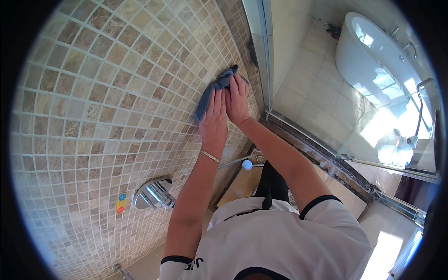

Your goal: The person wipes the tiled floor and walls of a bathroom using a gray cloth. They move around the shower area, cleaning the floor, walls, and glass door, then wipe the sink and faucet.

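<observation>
1. Pressing the blue-grey cloth (204, 103) to the tiled wall (116, 93), our left hand (213, 129) and right hand (238, 103) lie close side by side, fingers stretched over it; whether they also pinch its folds, we cannot tell.
2. The cloth sits bunched under our fingers, left of the glass panel (259, 32).
3. We seem to be wiping, so even pressure from both hands should serve us best.
4. We would do well to flatten the folds, overlap strokes across the tile joints, and mind the protruding chrome shower valve (157, 192).
</observation>
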`<state>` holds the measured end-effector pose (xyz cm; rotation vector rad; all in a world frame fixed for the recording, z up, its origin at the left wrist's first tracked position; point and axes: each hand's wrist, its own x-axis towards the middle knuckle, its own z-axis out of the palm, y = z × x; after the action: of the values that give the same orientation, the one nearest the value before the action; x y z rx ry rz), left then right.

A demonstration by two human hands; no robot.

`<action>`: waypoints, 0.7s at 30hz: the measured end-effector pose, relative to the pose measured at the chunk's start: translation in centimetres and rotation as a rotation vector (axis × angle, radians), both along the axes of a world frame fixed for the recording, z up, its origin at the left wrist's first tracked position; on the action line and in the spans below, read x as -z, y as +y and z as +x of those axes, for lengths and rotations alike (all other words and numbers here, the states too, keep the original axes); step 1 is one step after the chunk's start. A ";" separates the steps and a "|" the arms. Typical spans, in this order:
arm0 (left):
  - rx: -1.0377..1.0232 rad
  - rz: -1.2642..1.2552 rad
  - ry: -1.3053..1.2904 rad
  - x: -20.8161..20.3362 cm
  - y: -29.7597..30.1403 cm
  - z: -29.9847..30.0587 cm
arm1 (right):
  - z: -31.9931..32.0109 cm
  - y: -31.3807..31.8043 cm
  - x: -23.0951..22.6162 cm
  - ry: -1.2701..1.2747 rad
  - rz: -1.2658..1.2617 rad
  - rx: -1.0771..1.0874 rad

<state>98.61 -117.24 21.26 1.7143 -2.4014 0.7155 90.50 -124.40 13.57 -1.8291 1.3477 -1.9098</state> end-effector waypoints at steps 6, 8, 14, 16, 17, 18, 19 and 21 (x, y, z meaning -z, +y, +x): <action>-0.004 -0.204 0.134 -7.6 -3.3 -2.5 | -3.0 -5.0 -10.0 0.008 -0.356 -0.118; 0.009 -0.311 0.140 -9.5 -4.1 -2.8 | -4.0 -6.4 -13.0 0.038 -0.466 -0.142; -0.099 -0.001 0.109 -0.7 -3.3 -2.8 | -4.2 -6.2 -2.1 0.136 -0.305 -0.157; -0.080 0.199 0.185 5.9 -2.5 -1.9 | -3.5 -4.0 5.8 0.131 -0.095 -0.126; -0.050 0.245 0.172 9.5 -1.9 -1.3 | -3.1 -2.8 9.9 0.133 0.044 -0.111; -0.018 0.293 0.158 12.9 -1.2 -0.8 | -2.6 -1.5 13.9 0.103 0.198 -0.104; -0.010 0.316 0.150 16.1 -0.7 -0.2 | -2.0 -0.2 17.2 0.073 0.357 -0.096; 0.004 0.366 0.137 20.5 0.4 0.4 | -1.0 2.3 21.9 -0.029 0.530 -0.137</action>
<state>99.01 -116.82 0.74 1.8087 -2.5552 0.1528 89.54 -122.11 -8.30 -1.5706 1.4920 -1.3353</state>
